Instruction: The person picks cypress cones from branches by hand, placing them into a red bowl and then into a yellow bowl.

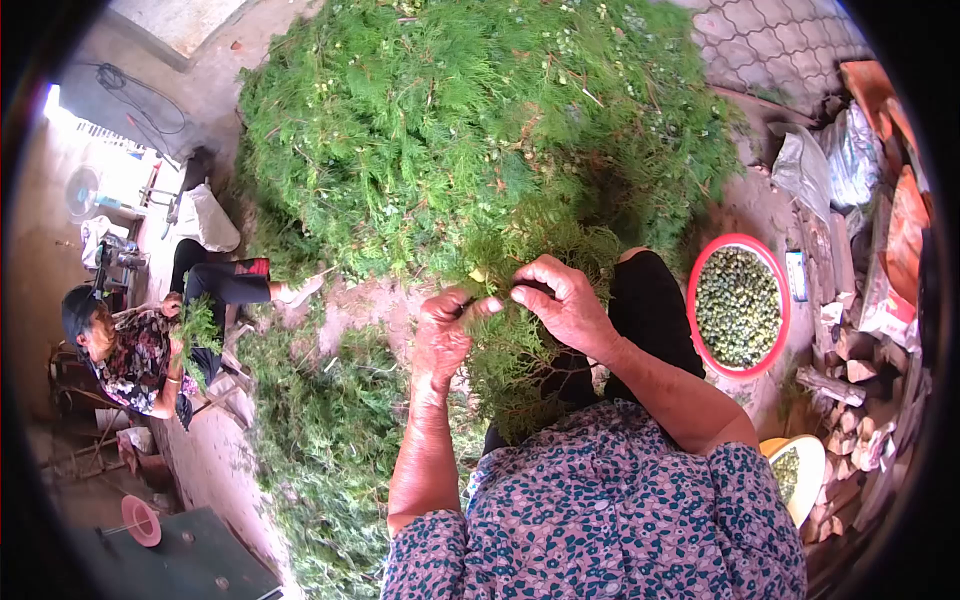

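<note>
A large heap of feathery green branches [470,130] is seen filling the upper middle of the view, piled on the bare earth floor [370,300]. A lower pile of cut greenery [320,440] is spread to the left of the person's patterned sleeves.

At the far left a co-worker [130,350] is seated, with a small bunch of the same greenery held at the lap.

To the right, a red basin [695,300] is filled with small round green fruits [738,305]. Just beside its far rim a small flat packet [797,275] lies, but its print is too small to be read. Stacked firewood [850,370] is ranged along the right edge, and near it a pale bowl [815,490] with more green fruits is partly hidden by the right sleeve.

In the middle, a sprig [515,370] is held between both hands, above the knees and just in front of the heap. Its thin stem is stretched crosswise from hand to hand, while its foliage hangs down toward the lap. The left hand [440,335] is curled closed, with the stem pinched between thumb and forefinger. The right hand [565,300] is bent over it, its fingertips [520,294] pressed together on the same stem, almost touching those of the left.
</note>
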### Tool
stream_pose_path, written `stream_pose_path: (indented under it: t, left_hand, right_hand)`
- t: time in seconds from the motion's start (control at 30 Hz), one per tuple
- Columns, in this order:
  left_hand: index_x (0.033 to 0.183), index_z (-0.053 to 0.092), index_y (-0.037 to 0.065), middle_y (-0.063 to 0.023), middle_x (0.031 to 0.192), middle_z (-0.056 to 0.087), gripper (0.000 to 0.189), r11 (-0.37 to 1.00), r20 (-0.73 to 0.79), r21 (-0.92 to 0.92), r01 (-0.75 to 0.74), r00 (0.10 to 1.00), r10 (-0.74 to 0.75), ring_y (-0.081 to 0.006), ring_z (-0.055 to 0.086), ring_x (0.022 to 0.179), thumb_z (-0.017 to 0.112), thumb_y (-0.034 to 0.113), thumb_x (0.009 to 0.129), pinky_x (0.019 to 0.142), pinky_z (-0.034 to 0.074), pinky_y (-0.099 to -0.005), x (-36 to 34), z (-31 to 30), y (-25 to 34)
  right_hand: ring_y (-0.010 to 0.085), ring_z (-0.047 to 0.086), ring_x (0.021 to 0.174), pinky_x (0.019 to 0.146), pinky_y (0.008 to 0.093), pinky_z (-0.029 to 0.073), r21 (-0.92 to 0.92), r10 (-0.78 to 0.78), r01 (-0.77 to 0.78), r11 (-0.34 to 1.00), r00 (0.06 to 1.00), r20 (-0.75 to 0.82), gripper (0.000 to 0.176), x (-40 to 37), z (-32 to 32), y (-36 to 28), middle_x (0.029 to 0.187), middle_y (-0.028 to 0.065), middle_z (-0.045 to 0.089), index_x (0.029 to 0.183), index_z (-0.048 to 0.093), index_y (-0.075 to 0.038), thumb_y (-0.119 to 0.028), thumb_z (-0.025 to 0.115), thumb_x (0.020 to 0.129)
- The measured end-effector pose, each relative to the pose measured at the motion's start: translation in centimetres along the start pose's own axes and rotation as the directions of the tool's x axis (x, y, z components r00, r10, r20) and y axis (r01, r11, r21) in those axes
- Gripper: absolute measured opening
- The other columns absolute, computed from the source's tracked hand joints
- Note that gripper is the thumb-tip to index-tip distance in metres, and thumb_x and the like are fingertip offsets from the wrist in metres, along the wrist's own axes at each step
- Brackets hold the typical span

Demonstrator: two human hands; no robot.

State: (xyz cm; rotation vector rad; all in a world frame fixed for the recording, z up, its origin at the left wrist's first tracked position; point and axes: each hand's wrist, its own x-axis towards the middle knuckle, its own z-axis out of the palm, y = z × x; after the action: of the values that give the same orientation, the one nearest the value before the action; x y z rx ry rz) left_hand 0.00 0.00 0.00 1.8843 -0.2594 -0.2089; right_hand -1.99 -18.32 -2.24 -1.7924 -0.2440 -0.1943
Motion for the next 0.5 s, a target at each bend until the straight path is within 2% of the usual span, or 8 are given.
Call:
stream_pose_path:
  t: [0.07,0.1,0.17,0.23,0.33,0.43,0.47,0.5]
  left_hand:
    - [0.091,0.065,0.006,0.0004,0.083,0.065,0.02,0.971,0.066,-0.159,0.176,0.984,-0.168,-0.0067,0.052,0.074,0.071,0.011,0.072,0.067,0.042,-0.024,-0.3,1.0,1.1]
    - [0.091,0.065,0.006,0.0004,0.083,0.065,0.02,0.97,0.066,-0.139,0.197,0.98,-0.189,-0.0067,0.052,0.074,0.071,0.011,0.072,0.067,0.042,-0.024,-0.6,0.9,1.2]
    - [0.091,0.064,0.004,0.0003,0.085,0.065,0.025,0.97,-0.032,-0.209,0.12,0.991,-0.13,-0.0071,0.053,0.076,0.073,0.011,0.07,0.069,0.042,-0.0244,-0.5,1.7,0.9]
    - [0.095,0.062,0.004,-0.0012,0.088,0.065,0.031,0.967,-0.009,-0.22,0.126,0.991,-0.131,-0.0087,0.055,0.078,0.075,0.011,0.067,0.071,0.043,-0.0257,-0.3,1.9,0.9]
    - [0.098,0.06,0.005,-0.0016,0.09,0.065,0.038,0.938,-0.064,-0.319,0.134,0.985,-0.163,-0.011,0.057,0.079,0.077,0.009,0.064,0.073,0.045,-0.0287,-0.5,2.0,0.7]
    - [0.097,0.061,0.005,-0.0016,0.088,0.065,0.036,0.945,-0.026,-0.289,0.151,0.986,-0.165,-0.011,0.057,0.079,0.076,0.007,0.065,0.072,0.045,-0.0276,-0.5,1.8,0.7]
    - [0.096,0.061,0.005,-0.0021,0.088,0.065,0.034,0.974,-0.032,-0.159,0.164,0.985,-0.172,-0.0102,0.057,0.078,0.075,0.005,0.065,0.072,0.046,-0.0264,-0.6,1.8,1.0]
    - [0.096,0.061,0.005,-0.0021,0.088,0.065,0.034,0.973,-0.03,-0.158,0.17,0.984,-0.177,-0.0102,0.057,0.078,0.075,0.005,0.065,0.072,0.046,-0.0264,-0.7,1.9,0.9]
  right_hand:
    - [0.012,0.052,0.069,0.063,0.0262,0.043,-0.008,0.004,-0.003,1.0,1.0,0.007,0.018,0.0,-0.1,0.1,0.078,0.0062,0.054,0.092,0.055,0.0,-0.013,0.06,0.082]
    - [0.012,0.052,0.069,0.063,0.0262,0.043,0.018,0.017,-0.017,1.0,1.0,0.006,0.018,-0.2,0.5,0.0,0.078,0.0062,0.054,0.092,0.055,0.0,-0.013,0.06,0.082]
    - [0.0124,0.053,0.068,0.062,0.0264,0.043,0.044,0.008,-0.009,0.999,1.0,0.026,0.019,-0.1,0.1,0.1,0.078,0.0072,0.055,0.092,0.054,0.001,-0.013,0.06,0.082]
    - [0.0127,0.053,0.068,0.062,0.0267,0.043,0.038,-0.008,0.006,0.999,0.999,0.051,0.019,0.0,-0.1,0.5,0.077,0.0078,0.055,0.092,0.054,0.002,-0.014,0.06,0.082]
    - [0.0141,0.054,0.067,0.061,0.0274,0.043,0.043,-0.027,0.022,0.999,0.994,0.109,0.02,0.1,-0.4,0.8,0.077,0.0091,0.056,0.091,0.054,0.002,-0.015,0.06,0.082]
    - [0.0161,0.054,0.065,0.06,0.0283,0.043,0.023,-0.034,0.031,0.999,0.985,0.17,0.02,0.4,-0.7,0.8,0.075,0.0102,0.056,0.09,0.053,0.003,-0.015,0.059,0.082]
    - [0.017,0.054,0.064,0.059,0.0287,0.043,0.004,-0.036,0.036,0.999,0.98,0.197,0.02,0.4,-0.8,0.8,0.073,0.0107,0.055,0.088,0.053,0.003,-0.015,0.059,0.082]
    - [0.017,0.054,0.064,0.059,0.0287,0.043,0.006,-0.031,0.031,1.0,0.98,0.197,0.02,0.4,-0.8,0.8,0.073,0.0107,0.055,0.088,0.053,0.003,-0.015,0.059,0.082]
